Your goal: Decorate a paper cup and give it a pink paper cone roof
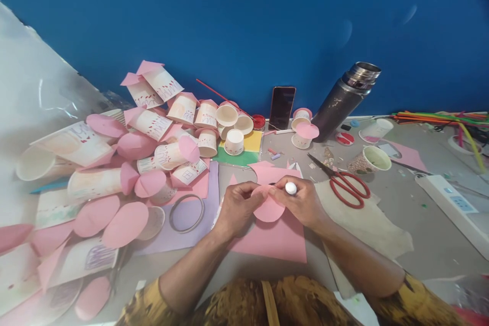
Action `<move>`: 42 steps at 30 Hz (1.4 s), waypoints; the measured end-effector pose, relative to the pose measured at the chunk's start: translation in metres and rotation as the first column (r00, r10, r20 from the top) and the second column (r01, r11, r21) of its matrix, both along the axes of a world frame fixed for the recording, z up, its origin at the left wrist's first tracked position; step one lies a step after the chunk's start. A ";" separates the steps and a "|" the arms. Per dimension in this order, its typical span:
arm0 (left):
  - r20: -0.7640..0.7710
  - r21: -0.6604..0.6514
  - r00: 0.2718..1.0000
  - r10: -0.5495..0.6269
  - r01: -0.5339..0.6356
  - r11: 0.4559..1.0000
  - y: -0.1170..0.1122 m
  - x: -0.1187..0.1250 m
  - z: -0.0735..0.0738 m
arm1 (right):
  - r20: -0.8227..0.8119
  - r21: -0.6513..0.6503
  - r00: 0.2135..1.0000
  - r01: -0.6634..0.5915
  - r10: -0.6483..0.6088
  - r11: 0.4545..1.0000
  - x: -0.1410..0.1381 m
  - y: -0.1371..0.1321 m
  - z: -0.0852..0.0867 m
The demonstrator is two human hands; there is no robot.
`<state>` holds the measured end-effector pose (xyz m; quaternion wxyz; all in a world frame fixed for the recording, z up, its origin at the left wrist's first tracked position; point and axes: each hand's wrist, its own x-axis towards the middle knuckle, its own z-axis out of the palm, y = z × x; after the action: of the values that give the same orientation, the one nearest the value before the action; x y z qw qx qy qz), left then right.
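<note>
While left hand point(237, 206) and right hand point(303, 201) pinch a pink paper disc point(269, 208) by its far edge, the right holds a white round-ended object point(291, 188) beside it.

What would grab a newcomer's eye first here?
Probably the sprawling heap of paper cups, many with pink paper on them, on the left against a vivid blue wall. Next, front and centre, the left hand and right hand hold a pink paper disc above a pink sheet. Then the red-handled scissors to their right, with a dark flask behind.
</note>
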<state>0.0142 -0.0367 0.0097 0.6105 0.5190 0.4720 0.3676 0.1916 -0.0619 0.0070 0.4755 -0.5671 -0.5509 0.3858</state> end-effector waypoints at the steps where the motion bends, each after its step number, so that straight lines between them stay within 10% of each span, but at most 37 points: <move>1: 0.001 0.003 1.000 -0.002 0.002 1.000 0.000 0.000 0.000 | -0.005 -0.010 1.000 0.002 -0.002 1.000 0.000 0.000 0.000; 42: 0.015 -0.066 1.000 0.024 -0.023 0.998 0.001 0.000 -0.001 | -0.010 -0.061 1.000 -0.016 0.015 0.998 0.003 -0.001 0.001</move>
<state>0.0138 -0.0361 0.0082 0.6265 0.4901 0.4852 0.3632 0.1943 -0.0628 0.0078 0.4577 -0.5752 -0.5408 0.4088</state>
